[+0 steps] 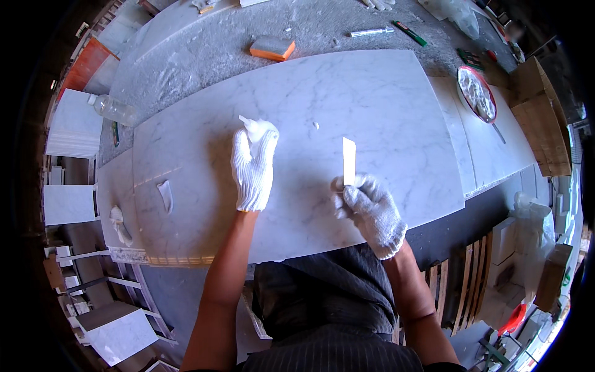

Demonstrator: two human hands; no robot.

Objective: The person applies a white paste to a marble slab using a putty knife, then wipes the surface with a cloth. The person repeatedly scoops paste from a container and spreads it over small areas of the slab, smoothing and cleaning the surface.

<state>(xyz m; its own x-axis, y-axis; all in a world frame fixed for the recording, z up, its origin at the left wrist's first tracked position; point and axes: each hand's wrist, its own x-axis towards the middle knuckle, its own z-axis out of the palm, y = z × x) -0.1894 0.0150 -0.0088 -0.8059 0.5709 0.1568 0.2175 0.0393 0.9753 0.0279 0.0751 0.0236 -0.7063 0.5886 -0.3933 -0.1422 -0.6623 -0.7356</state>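
Observation:
My left hand (254, 170), in a white knitted glove, is closed around a small white nozzle bottle (250, 126), mostly hidden by the fingers, its tip pointing up and left. My right hand (377, 214), gloved too, pinches the lower end of a flat, pale strip with a slanted top (349, 160); its material is unclear. Both hands are over a large white marble slab (384, 93) with grey veins. Between them, farther back, lies a small white dab (316, 125). To the left a white curved scrap (165, 196) rests on the stone.
Behind the slab are an orange-sided sanding block (273, 48), a silver tube-shaped tool (370, 32) and a green cutter-like tool (409, 33). A clear plastic bottle (113, 110) lies at left. On the right stand a red-rimmed bowl (476, 94) and a cardboard box (542, 121).

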